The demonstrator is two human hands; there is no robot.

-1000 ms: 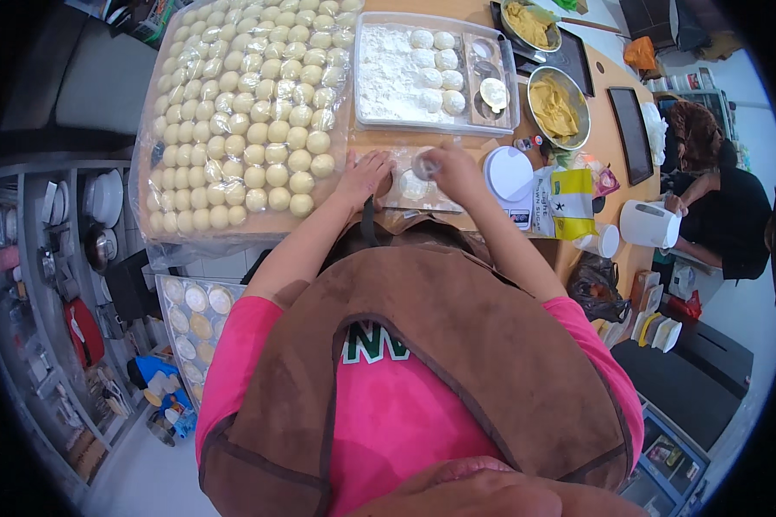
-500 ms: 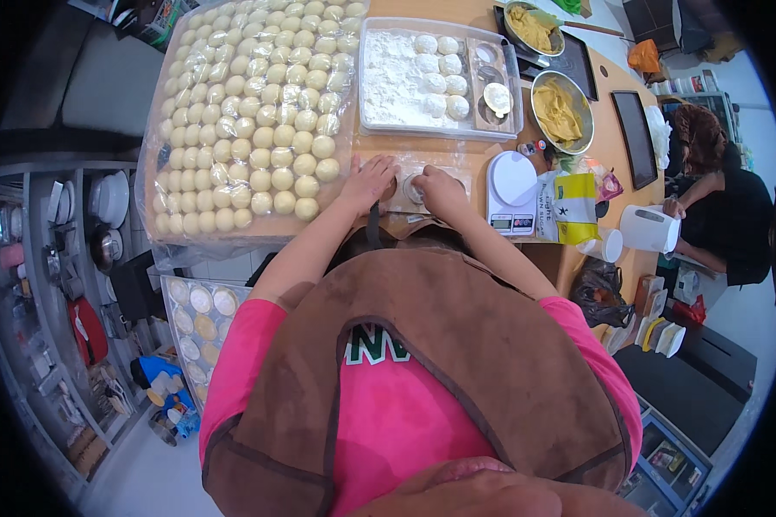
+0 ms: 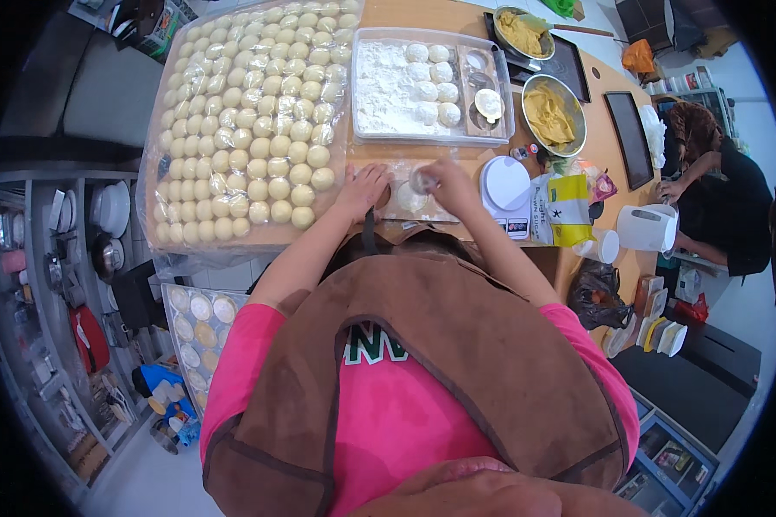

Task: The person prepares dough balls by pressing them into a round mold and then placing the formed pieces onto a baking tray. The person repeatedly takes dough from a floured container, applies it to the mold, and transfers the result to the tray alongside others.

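At the table's near edge, my left hand (image 3: 365, 191) lies with fingers stretched on the left part of a small wooden board (image 3: 437, 213), beside a dark round hollow (image 3: 382, 197). My right hand (image 3: 450, 188) is closed on a small round, greyish-clear object (image 3: 422, 182), held above the board; its exact kind is too blurred to tell. Just below it, a thin pale dough disc (image 3: 412, 198) lies flat on the board. Beyond my hands stands a clear plastic tray (image 3: 431, 140) holding white flour (image 3: 384, 90), several floured balls (image 3: 425, 90) and a wooden mould (image 3: 472, 82).
Many dough balls (image 3: 256, 168) lie under plastic film at left. To the right are a white kitchen scale (image 3: 505, 185), a yellow-and-white bag (image 3: 569, 209) and steel bowls of yellow filling (image 3: 550, 119). A co-worker (image 3: 724, 202) in black handles a white container (image 3: 647, 229).
My right hand has lifted off the board and shifted slightly right with the round object, uncovering the pale dough disc. My left hand stays on the board's left side.
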